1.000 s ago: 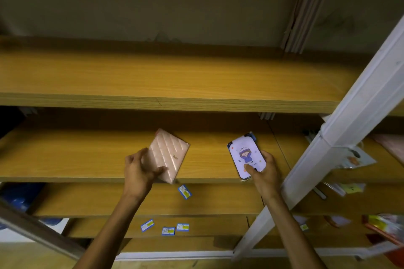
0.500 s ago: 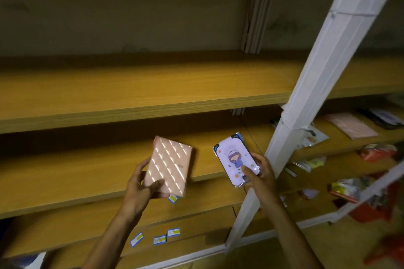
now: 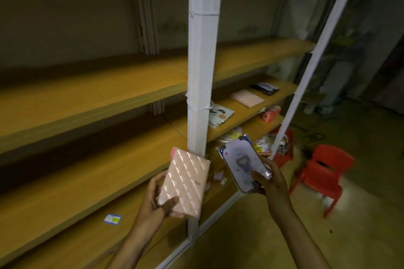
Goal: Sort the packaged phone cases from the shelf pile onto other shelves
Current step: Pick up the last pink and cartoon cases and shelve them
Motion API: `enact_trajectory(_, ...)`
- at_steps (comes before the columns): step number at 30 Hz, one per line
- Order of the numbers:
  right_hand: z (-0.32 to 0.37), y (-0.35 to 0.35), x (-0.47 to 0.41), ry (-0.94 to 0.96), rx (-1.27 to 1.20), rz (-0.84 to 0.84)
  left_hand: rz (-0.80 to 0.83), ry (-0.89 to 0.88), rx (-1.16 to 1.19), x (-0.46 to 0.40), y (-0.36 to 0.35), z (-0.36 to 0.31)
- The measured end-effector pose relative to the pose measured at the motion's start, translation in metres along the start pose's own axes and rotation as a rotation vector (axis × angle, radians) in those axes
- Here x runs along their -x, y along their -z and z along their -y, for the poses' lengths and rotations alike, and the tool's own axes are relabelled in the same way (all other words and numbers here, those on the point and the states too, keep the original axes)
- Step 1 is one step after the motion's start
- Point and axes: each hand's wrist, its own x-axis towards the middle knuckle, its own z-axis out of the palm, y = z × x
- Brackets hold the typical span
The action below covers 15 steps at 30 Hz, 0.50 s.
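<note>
My left hand point(image 3: 154, 200) grips a pink quilted phone case point(image 3: 184, 183) by its lower end, thumb across the front. My right hand point(image 3: 270, 178) holds a packaged case with a cartoon figure on a pale front point(image 3: 242, 162), thumb on its face. Both are held up in front of the white shelf post point(image 3: 202, 72). On the shelf right of the post lie a white printed package point(image 3: 220, 114), a pink case point(image 3: 248, 98) and a dark case point(image 3: 265, 88). A pile of packages point(image 3: 261, 148) sits lower down.
Long wooden shelves point(image 3: 87, 94) run to the left of the post. A small blue-edged label point(image 3: 112, 219) lies on a low shelf. A red plastic chair point(image 3: 321, 172) stands on the floor at right, with another red item point(image 3: 284, 148) beside the pile. A second white post point(image 3: 314, 57) rises at right.
The view has swung to the right, bringing the post to the centre and the right-hand shelves and red chair into sight. Both hands still hold their cases, carried along rightward.
</note>
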Motion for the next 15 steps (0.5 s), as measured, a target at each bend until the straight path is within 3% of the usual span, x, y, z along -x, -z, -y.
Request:
enact_trajectory(8, -0.008, 0.11, -0.038, -0.094, -0.106, -0.176, 0.147, -0.02, -0.034, -0.053, -0.125, -0.007)
enact_trajectory(15, -0.007, 0.214, -0.121, -0.035, -0.076, -0.147, 0.117, -0.103, -0.07, -0.121, -0.249, 0.0)
